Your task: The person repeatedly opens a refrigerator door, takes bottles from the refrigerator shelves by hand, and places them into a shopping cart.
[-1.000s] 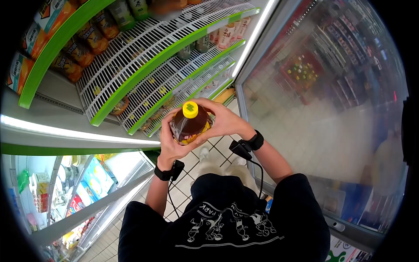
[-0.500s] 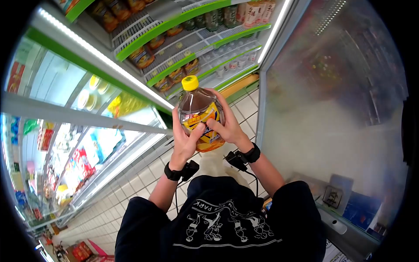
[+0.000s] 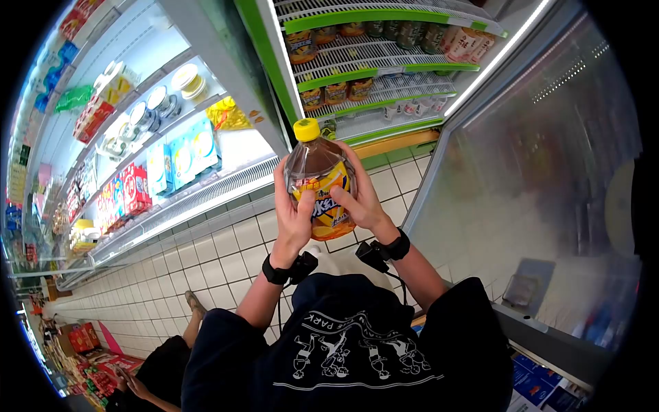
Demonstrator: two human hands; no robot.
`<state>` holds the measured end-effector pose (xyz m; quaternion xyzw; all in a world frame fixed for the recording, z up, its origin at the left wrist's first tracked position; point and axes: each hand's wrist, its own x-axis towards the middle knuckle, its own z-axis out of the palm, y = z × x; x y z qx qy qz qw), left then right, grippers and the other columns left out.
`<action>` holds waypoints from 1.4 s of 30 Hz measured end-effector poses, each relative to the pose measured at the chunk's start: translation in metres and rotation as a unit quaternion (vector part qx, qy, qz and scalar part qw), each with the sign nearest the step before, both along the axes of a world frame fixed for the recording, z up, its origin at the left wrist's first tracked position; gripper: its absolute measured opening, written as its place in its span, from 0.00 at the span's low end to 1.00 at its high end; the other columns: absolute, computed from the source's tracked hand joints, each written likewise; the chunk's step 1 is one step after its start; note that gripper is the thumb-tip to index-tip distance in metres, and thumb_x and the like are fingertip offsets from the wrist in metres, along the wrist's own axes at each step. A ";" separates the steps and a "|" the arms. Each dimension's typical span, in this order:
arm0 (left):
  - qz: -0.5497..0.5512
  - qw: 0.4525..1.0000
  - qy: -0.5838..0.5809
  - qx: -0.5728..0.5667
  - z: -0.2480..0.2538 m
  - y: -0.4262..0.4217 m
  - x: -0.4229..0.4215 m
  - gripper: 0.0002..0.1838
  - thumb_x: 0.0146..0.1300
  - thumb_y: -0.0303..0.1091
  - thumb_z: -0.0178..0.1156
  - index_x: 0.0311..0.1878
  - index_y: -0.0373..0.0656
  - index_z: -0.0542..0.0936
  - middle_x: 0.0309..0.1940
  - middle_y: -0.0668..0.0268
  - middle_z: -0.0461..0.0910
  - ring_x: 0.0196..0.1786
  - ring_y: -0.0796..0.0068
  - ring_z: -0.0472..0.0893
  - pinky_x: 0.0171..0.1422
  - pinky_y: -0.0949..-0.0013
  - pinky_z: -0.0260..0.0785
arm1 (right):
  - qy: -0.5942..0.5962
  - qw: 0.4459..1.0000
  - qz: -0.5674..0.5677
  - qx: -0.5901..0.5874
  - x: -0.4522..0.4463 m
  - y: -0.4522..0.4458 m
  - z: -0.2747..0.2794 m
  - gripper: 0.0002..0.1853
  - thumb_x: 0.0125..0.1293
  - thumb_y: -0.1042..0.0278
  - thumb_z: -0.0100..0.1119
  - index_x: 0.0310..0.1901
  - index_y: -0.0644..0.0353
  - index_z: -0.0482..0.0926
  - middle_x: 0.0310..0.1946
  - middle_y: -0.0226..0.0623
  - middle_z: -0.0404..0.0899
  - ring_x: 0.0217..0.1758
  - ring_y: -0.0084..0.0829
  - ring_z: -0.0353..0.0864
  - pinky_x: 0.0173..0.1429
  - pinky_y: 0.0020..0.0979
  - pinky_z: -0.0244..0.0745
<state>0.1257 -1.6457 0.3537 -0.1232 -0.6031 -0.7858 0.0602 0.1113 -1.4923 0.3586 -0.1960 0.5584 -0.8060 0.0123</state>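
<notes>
A large plastic drink bottle (image 3: 321,177) with a yellow cap (image 3: 307,129) and a yellow-orange label is held upright in front of my chest. The liquid inside is brown. My left hand (image 3: 293,223) grips its left side, and my right hand (image 3: 365,206) wraps the right side. Both thumbs press on the front of the label, while the other fingers are mostly hidden behind the bottle. Each wrist wears a black strap with a small black device.
Ahead is a drinks cooler with green-edged shelves (image 3: 391,71) holding bottles and cups. Its fogged glass door (image 3: 508,185) stands open at right. A lit fridge with packaged goods (image 3: 185,154) runs along the left. Another person (image 3: 161,367) is at lower left on the tiled floor (image 3: 226,240).
My view has turned left, so the cooler shelves shift rightward and more of the left fridge shows. Another person appears at lower left. Both hands still hold the bottle.
</notes>
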 end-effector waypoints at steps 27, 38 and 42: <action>-0.017 0.998 -0.014 0.064 0.002 -0.112 0.071 0.35 0.72 0.42 0.55 0.73 0.32 0.55 0.65 0.55 0.69 0.66 0.68 0.70 0.72 0.65 0.60 | -0.013 0.997 0.059 0.054 0.073 -0.104 0.022 0.44 0.70 0.60 0.62 0.77 0.64 0.43 0.72 0.45 0.58 0.75 0.34 0.59 0.77 0.35 0.53; -0.116 0.988 0.101 -0.006 0.043 -0.060 0.097 0.50 0.62 0.60 0.63 0.73 0.31 0.54 0.64 0.52 0.67 0.67 0.62 0.71 0.72 0.61 0.60 | 0.093 0.989 -0.059 0.097 0.128 -0.040 0.040 0.55 0.58 0.53 0.74 0.76 0.64 0.45 0.68 0.47 0.62 0.72 0.36 0.62 0.76 0.36 0.55; -0.132 0.981 0.124 -0.067 0.060 -0.042 0.119 0.59 0.55 0.67 0.68 0.72 0.29 0.52 0.64 0.49 0.65 0.66 0.60 0.70 0.71 0.60 0.60 | 0.192 0.976 -0.059 0.086 0.145 -0.011 0.042 0.60 0.52 0.50 0.79 0.75 0.66 0.46 0.68 0.48 0.62 0.73 0.38 0.63 0.76 0.38 0.55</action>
